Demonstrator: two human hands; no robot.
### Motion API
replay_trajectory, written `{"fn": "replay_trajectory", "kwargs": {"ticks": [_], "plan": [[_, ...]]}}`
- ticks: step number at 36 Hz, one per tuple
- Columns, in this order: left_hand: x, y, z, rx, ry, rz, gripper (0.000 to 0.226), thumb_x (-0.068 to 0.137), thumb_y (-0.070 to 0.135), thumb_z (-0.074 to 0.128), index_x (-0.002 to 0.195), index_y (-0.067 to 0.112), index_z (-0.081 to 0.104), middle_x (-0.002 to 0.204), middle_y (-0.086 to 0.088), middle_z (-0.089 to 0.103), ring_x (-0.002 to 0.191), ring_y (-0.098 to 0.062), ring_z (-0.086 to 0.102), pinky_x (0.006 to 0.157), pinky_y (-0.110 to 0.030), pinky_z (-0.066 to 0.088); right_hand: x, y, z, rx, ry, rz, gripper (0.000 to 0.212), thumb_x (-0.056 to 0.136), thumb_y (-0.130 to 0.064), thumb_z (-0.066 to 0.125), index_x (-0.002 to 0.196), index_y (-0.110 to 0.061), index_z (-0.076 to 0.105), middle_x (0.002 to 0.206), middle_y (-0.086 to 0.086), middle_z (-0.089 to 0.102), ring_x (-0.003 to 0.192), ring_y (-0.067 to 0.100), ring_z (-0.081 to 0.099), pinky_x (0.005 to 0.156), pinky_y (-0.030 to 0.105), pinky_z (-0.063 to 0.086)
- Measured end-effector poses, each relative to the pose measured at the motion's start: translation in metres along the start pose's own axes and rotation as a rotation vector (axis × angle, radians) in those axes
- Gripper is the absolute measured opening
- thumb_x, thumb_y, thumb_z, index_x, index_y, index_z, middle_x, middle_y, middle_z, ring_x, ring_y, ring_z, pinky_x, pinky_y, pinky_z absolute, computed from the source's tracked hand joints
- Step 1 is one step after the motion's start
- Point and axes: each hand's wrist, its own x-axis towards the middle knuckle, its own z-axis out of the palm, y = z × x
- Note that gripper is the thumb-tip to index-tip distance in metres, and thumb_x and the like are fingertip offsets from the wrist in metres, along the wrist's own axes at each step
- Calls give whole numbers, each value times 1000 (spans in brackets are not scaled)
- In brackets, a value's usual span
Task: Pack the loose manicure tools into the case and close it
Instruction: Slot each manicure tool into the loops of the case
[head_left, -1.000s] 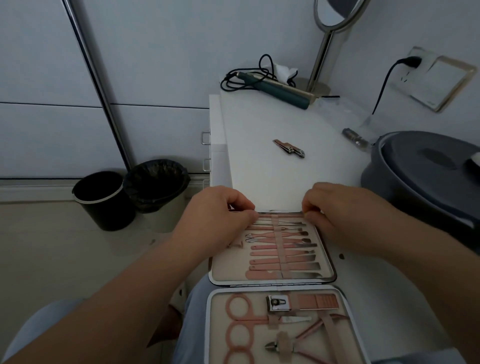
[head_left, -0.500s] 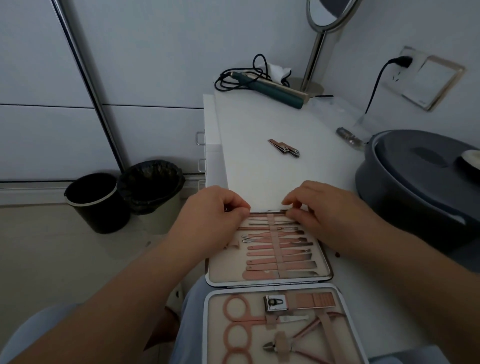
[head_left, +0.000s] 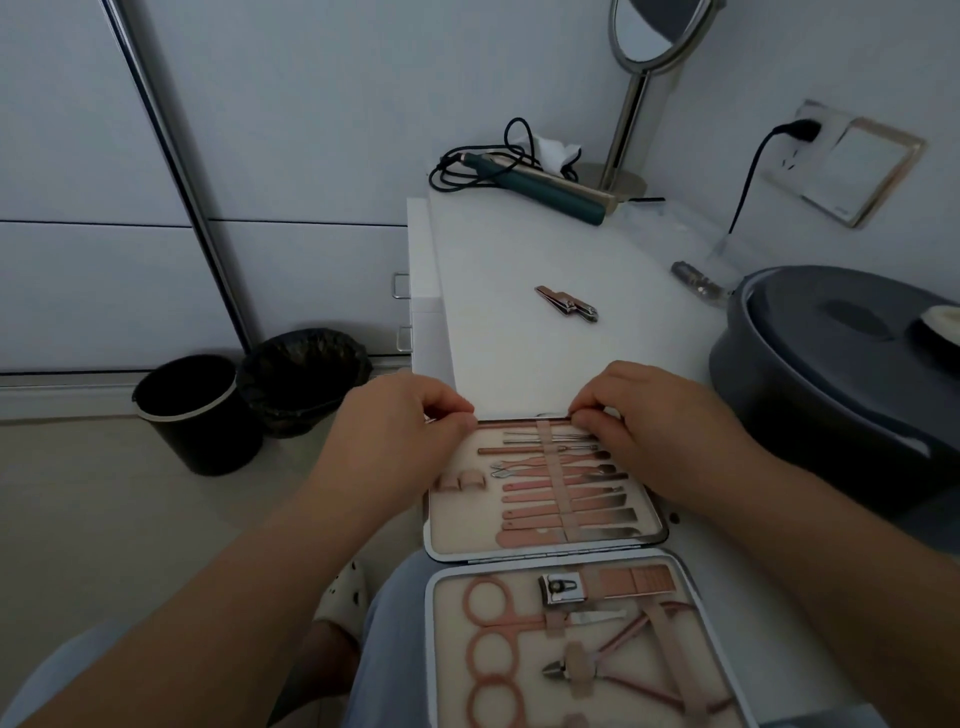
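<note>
Far left on the floor I see two bins side by side, a black bin (head_left: 200, 413) and a bag-lined bin (head_left: 306, 379), both against the wardrobe doors. Moving in, my left hand (head_left: 400, 436) is curled at the far left corner of the open manicure case (head_left: 545, 553), fingertips pinched together right on the far rim; what sits between them I cannot tell. The case lies flat and open at the near edge of the white desk (head_left: 519, 353), its far half holding a row of pink-handled tools (head_left: 561, 493) under a strap. The near half hangs over my lap, with the scissors (head_left: 498, 618) on the left and the cuticle nippers (head_left: 602, 665) to their right. Beyond the case, well apart from it, a loose nail clipper (head_left: 569, 304) lies alone on the desk. My right hand (head_left: 660, 431) is curled at the far right of the same rim, thumb and fingers pinched at the top tool's end. Farther back, a teal hair iron (head_left: 540, 187) and a mirror stand (head_left: 628, 104); at right, a grey round tub (head_left: 831, 374).
</note>
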Motion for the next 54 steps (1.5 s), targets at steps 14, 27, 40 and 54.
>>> {"fn": "replay_trajectory", "kwargs": {"ticks": [14,27,40,54], "plan": [[8,0,8,-95,36,-28,7,79,28,64,80,34,66,74,24,57,71,2,56,63,-12,38,2,17,-4,580,132,409,22,93,-13,45,96,-22,64,85,-16,58,73,-1,53,58,6,41],[-4,-11,13,-350,52,-168,17,80,22,63,71,37,64,68,8,68,65,-6,61,59,-14,43,37,22,2,437,198,443,17,89,-24,51,104,-24,61,98,-11,56,89,7,50,78,23,36],[-12,-11,19,-674,55,-293,14,83,15,60,79,27,67,57,4,64,45,-1,51,47,-8,41,111,32,19,336,211,619,50,85,-47,49,130,-25,44,127,5,49,105,25,54,78,36,48],[-16,-7,19,-783,53,-287,17,86,12,57,80,26,65,59,-1,61,45,0,49,47,-10,42,106,26,26,275,313,501,21,84,-36,58,102,-31,69,97,-1,65,77,16,57,65,30,49]]}}
